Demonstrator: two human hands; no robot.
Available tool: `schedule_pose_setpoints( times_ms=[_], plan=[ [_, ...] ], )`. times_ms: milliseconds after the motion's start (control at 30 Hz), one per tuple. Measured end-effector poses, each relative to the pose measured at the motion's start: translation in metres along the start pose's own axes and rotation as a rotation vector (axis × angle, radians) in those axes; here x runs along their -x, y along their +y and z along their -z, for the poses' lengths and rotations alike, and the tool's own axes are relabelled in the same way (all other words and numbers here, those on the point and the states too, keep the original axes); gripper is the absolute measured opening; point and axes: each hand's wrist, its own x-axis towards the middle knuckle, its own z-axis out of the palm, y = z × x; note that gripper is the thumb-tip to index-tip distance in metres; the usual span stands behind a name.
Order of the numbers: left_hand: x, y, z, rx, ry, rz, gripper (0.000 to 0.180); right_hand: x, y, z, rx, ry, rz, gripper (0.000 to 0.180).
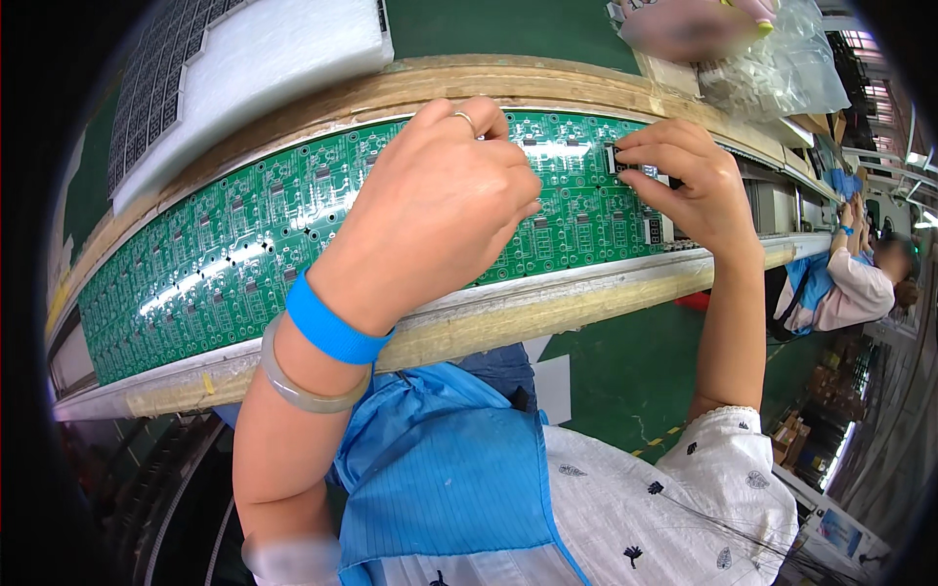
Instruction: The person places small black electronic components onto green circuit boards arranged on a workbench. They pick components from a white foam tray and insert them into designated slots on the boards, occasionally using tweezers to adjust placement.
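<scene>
A long panel of green circuit boards [215, 254] lies between the rails of a work line in front of me. My right hand [689, 181] is over its right end, thumb and fingers closed on a small black-and-white digit display [617, 159] just at the board surface. Below that hand, another digit display [654, 230] sits on the panel near its front edge. My left hand [445, 190] is curled above the middle of the panel, with a ring, a blue wrist strap and a bangle on that arm. Whatever its fingers hold is hidden.
White foam [278, 59] with rows of black parts [147, 117] rests beyond the far rail [547, 83] at left. A clear plastic bag [796, 63] lies at the far right. Along the near side runs a padded rail [547, 317]. Another person [840, 273] works farther right.
</scene>
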Motion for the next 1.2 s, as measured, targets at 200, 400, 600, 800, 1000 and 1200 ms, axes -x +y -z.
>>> schedule_pose_setpoints(
  times_ms=[200,400,600,800,1000,1200],
  plan=[
    [0.001,-0.001,0.0,-0.005,-0.013,0.002,0.007,-0.002,0.0,-0.001,-0.003,-0.006,0.01,0.017],
    [0.002,-0.001,-0.001,-0.01,-0.002,0.0,0.007,-0.001,0.001,-0.005,-0.104,0.002,-0.06,0.017],
    [0.002,0.0,-0.001,0.013,-0.003,0.004,0.007,-0.002,0.007,-0.001,-0.093,-0.011,-0.017,0.017],
    [-0.004,0.003,0.002,0.065,0.016,0.011,0.01,0.018,0.009,0.008,-0.083,0.275,-0.174,0.014],
    [-0.03,0.021,-0.004,0.08,0.104,0.154,0.015,0.061,0.016,-0.007,-0.488,0.351,-0.785,0.024],
    [-0.066,0.035,-0.026,0.027,0.019,0.198,0.017,0.065,0.015,-0.018,-0.961,0.123,-0.852,0.031]
  ],
)
